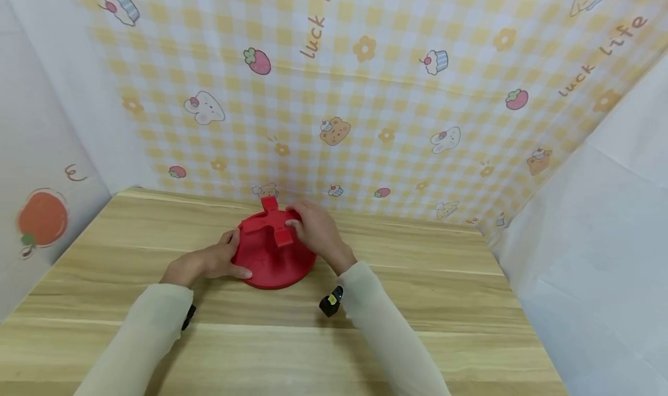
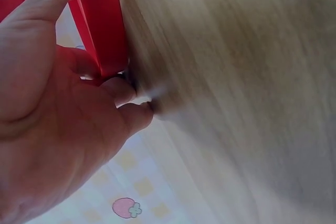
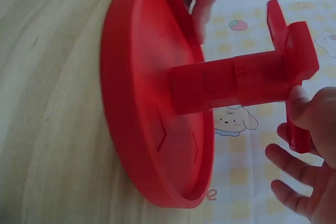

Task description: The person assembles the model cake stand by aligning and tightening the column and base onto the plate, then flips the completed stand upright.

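Observation:
A red round base (image 1: 261, 265) with a raised rim lies on the wooden table. From its centre rises a stepped red post (image 3: 226, 82), marked "33", which carries a red cross-shaped top (image 1: 271, 219) with upturned ends. My left hand (image 1: 219, 260) holds the base at its left edge, thumb over the near rim and fingers around the far side. In the left wrist view, its fingertips (image 2: 139, 116) are down by the table surface. My right hand (image 1: 318, 228) pinches the right arm of the cross between thumb and forefinger, its other fingers spread loosely below in the right wrist view.
The wooden table (image 1: 417, 303) extends to both sides and in front of the base. Behind it hangs a yellow checked cloth (image 1: 365, 94) with cartoon prints; white cloths (image 1: 600, 239) flank the table. A small black device (image 1: 330, 303) sits at the right wrist.

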### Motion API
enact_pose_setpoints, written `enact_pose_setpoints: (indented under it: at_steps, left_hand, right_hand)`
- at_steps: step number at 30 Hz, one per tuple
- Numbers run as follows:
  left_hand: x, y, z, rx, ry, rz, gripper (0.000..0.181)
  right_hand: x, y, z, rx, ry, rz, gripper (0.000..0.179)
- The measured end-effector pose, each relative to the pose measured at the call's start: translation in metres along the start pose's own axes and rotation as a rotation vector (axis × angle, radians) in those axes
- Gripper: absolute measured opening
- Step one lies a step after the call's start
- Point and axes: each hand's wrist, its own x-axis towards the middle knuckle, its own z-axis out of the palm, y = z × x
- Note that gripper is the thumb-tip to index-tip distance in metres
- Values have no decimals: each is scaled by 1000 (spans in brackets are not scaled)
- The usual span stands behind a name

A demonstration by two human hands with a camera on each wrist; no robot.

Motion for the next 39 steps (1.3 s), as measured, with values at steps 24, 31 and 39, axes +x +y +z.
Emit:
enact_pose_setpoints:
  at_steps: [24,31,39]
  left_hand:
    - [2,-20,-29,65,172,255,62]
    - [3,-22,-29,157,63,220,99]
    - [12,-27,-17,185,146,310,56]
  right_hand:
    - [-33,50,5,292,-79,110,77]
    - [-44,61,16,151,-408,31,99]
    - [-52,61,22,15,-306,-72,35]
